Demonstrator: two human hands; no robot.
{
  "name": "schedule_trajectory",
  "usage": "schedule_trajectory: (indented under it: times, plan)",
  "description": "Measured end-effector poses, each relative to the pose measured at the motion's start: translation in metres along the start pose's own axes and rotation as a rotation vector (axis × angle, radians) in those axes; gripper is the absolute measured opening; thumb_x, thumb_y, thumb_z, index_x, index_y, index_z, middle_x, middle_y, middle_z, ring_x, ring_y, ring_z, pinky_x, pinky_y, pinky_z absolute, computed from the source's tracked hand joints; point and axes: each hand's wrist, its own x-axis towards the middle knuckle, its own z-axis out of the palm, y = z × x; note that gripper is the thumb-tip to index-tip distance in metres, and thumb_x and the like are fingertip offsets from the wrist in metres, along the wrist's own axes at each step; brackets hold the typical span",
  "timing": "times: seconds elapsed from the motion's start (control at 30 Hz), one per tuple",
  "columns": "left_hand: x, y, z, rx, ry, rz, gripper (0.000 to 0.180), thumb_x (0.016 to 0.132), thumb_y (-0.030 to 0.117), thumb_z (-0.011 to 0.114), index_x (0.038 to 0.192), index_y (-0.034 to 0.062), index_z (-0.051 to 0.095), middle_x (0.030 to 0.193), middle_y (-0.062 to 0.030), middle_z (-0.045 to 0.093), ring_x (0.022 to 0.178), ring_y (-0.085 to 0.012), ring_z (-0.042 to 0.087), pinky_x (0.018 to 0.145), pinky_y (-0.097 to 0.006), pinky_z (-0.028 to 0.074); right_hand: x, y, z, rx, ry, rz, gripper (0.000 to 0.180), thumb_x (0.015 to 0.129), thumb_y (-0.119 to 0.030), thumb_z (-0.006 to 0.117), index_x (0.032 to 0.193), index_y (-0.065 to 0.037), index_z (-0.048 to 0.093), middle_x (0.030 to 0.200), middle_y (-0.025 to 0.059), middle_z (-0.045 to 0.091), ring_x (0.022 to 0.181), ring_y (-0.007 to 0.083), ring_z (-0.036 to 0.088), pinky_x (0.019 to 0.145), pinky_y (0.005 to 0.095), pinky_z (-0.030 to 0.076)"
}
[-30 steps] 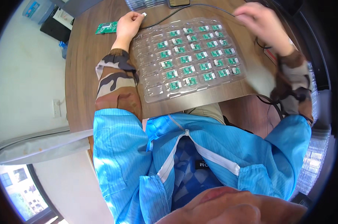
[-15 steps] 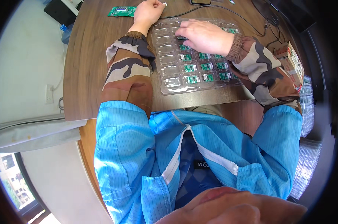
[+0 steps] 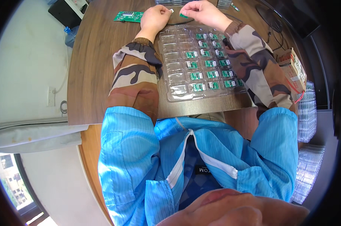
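At the far side of the table, my left hand (image 3: 154, 19) pinches a small white connector (image 3: 172, 11) between thumb and fingertips. Close by on the right, my right hand (image 3: 205, 13) is closed on a small green circuit board (image 3: 183, 16), mostly hidden by the fingers. A gap separates the board from the connector. Beside my left hand lies a larger green circuit board (image 3: 127, 16) with a display on it. Below both hands sits a clear plastic tray (image 3: 177, 78); several small green boards fill its middle and right pockets, while its left column is bare. My right sleeve covers its right edge.
Black cables (image 3: 279, 34) lie at the table's far right. A cardboard box (image 3: 292, 69) stands at the right edge, with stacks of clear trays (image 3: 307, 113) beyond and below it. More clear plastic (image 3: 224, 3) shows at the far edge. A blue water jug (image 3: 71, 37) is left of the table.
My right hand has lifted off the tray and moved up and left toward my left hand, now with a small board in its fingers. My left hand keeps its pinch. The view has shifted slightly.
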Motion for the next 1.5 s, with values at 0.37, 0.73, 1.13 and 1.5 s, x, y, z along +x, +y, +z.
schedule_trajectory:
  times: [0.37, 0.73, 1.13, 1.5]
  plan:
    - [-0.005, 0.001, 0.002, -0.041, 0.033, 0.003, 0.026, 0.071, 0.032, 0.059, 0.078, 0.0067, 0.061, 0.068, -0.0059, 0.061, 0.062, -0.0178, 0.057, 0.059, -0.028, 0.043, 0.024, 0.059, 0.034, 0.880, -0.020, 0.311, 0.019, 0.076, -0.008, 0.058, 0.093, 0.002, 0.054, 0.085, 0.0087, 0.057, 0.082, 0.0159, 0.057, 0.076, 0.0240, 0.048]
    - [-0.001, 0.001, 0.004, -0.061, 0.039, 0.004, 0.025, 0.072, 0.030, 0.059, 0.078, 0.0057, 0.061, 0.067, -0.0042, 0.061, 0.060, -0.0150, 0.055, 0.057, -0.027, 0.043, 0.033, 0.063, 0.040, 0.504, 0.074, 0.351, 0.016, 0.077, -0.002, 0.052, 0.092, 0.003, 0.057, 0.083, 0.0098, 0.059, 0.071, 0.0150, 0.060, 0.064, 0.0216, 0.050]
    - [-0.005, 0.003, 0.004, -0.081, 0.053, 0.015, 0.024, 0.072, 0.029, 0.059, 0.077, 0.0060, 0.061, 0.065, -0.0031, 0.060, 0.058, -0.0130, 0.054, 0.057, -0.026, 0.042, 0.030, 0.055, 0.038, 0.573, 0.096, 0.365, 0.018, 0.077, -0.004, 0.056, 0.092, 0.005, 0.057, 0.083, 0.0115, 0.060, 0.073, 0.0173, 0.061, 0.063, 0.0231, 0.051]
    - [0.000, 0.002, 0.003, -0.072, 0.083, 0.004, 0.023, 0.071, 0.028, 0.058, 0.077, 0.0053, 0.061, 0.065, -0.0049, 0.060, 0.058, -0.0157, 0.055, 0.056, -0.028, 0.042, 0.038, 0.051, 0.037, 0.390, 0.072, 0.261, 0.019, 0.080, -0.011, 0.054, 0.094, 0.002, 0.057, 0.085, 0.0076, 0.061, 0.075, 0.0133, 0.060, 0.068, 0.0219, 0.049]
